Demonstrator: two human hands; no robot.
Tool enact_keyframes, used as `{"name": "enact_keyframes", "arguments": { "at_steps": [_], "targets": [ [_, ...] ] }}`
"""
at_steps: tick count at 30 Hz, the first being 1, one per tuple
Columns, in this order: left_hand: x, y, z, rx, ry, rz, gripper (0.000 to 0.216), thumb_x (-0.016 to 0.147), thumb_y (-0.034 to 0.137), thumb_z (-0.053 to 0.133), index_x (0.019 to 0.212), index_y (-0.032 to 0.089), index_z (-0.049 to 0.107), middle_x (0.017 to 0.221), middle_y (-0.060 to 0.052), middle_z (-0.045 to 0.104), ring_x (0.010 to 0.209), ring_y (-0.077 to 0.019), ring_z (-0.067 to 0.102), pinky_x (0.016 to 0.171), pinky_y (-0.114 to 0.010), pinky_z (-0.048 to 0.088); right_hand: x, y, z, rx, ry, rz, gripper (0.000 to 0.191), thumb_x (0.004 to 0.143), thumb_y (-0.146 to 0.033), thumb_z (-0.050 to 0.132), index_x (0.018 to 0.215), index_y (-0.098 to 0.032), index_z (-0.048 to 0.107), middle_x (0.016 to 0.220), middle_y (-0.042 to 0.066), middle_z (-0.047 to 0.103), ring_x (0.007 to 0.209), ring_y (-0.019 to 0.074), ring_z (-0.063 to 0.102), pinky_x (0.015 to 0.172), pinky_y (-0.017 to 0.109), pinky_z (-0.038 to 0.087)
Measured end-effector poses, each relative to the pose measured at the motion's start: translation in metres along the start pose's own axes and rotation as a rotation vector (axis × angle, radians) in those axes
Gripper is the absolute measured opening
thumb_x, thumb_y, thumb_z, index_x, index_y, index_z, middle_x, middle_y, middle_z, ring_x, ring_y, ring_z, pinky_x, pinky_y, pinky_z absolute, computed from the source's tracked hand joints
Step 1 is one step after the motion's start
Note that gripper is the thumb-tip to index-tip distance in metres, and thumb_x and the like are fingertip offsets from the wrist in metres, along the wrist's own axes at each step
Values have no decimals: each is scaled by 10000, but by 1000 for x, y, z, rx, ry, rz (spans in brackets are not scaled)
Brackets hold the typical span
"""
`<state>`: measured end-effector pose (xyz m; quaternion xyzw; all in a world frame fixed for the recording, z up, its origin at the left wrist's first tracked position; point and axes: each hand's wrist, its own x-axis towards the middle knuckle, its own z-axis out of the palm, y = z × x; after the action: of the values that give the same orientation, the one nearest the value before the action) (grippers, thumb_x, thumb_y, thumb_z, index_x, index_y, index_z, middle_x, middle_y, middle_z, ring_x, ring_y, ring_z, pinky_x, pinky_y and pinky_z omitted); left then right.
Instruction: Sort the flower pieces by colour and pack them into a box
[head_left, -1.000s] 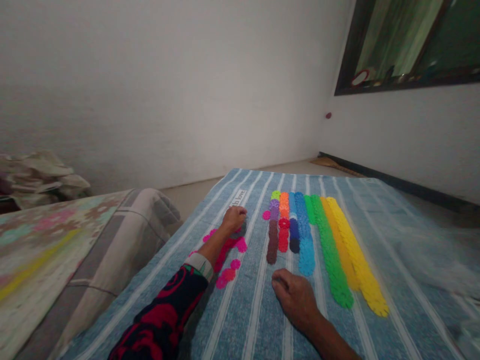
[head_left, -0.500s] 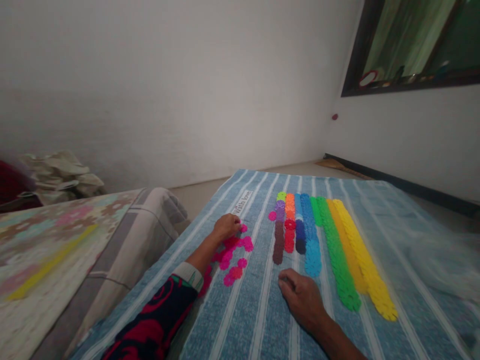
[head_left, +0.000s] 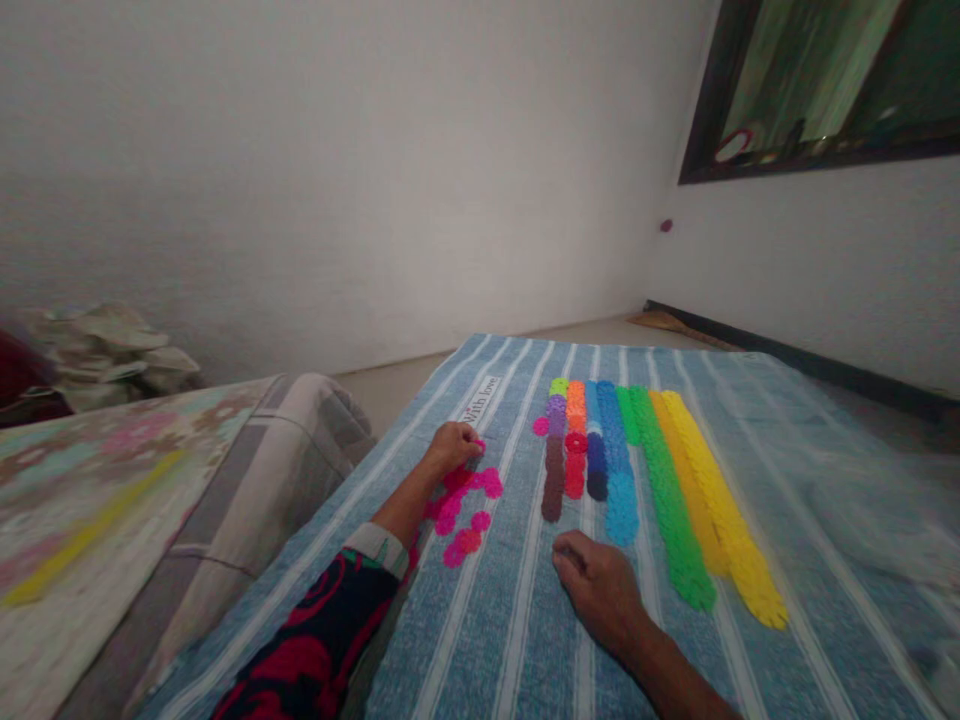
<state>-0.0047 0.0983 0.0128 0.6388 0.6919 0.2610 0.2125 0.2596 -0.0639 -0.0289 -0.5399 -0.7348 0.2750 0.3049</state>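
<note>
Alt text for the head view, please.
A person's left hand touches a loose cluster of pink discs on a blue striped cloth; the right hand lies curled near neat rows of colour-sorted discs.

Your left hand (head_left: 452, 447) hemmed by loose pink discs (head_left: 469, 505); bare striped cloth (head_left: 510, 620) between hands passable; coloured rows (head_left: 660, 490) block right side.

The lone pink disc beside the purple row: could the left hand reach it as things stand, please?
Probably yes: the left hand rests by the loose pink discs, and only bare striped cloth lies between it and the lone pink disc.
</note>
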Motion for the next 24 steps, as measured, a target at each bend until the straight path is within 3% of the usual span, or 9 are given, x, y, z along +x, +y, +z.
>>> {"name": "enact_keyframes", "arguments": {
  "at_steps": [4,8,13,18,24],
  "targets": [
    [5,-7,-13,-175,117,-98,122,514,210,707,544,135,615,455,37,513,472,-96,430,476,-225,297,0,1,1,1,-4,-4,235,869,-290,458,858,-192,671,652,4,651,644,157,619,619,244,337],
    [6,-12,-15,-190,110,-168,138,521,222,716,569,131,625,427,47,483,439,-80,389,450,-219,272,0,1,0,-5,-3,-4,234,872,-295,460,860,-198,673,657,6,660,651,161,620,626,247,339],
    [10,-14,-7,-11,61,-126,144,615,226,660,686,105,692,472,12,533,473,-116,465,483,-238,330,0,0,0,-6,5,8,223,862,-283,475,860,-191,678,648,7,661,631,161,614,615,244,338],
    [19,-12,-8,134,23,-72,112,589,166,659,672,128,723,522,-16,588,626,-179,575,583,-258,374,0,-1,-1,-9,0,10,219,858,-273,480,849,-191,683,636,4,656,609,155,602,612,244,335],
    [23,-12,-8,227,-28,-43,130,590,150,664,699,144,734,561,-21,616,668,-197,597,606,-263,378,0,-1,-1,-7,0,25,221,856,-284,484,863,-192,685,656,9,667,648,165,624,622,245,342]
  ]
}}
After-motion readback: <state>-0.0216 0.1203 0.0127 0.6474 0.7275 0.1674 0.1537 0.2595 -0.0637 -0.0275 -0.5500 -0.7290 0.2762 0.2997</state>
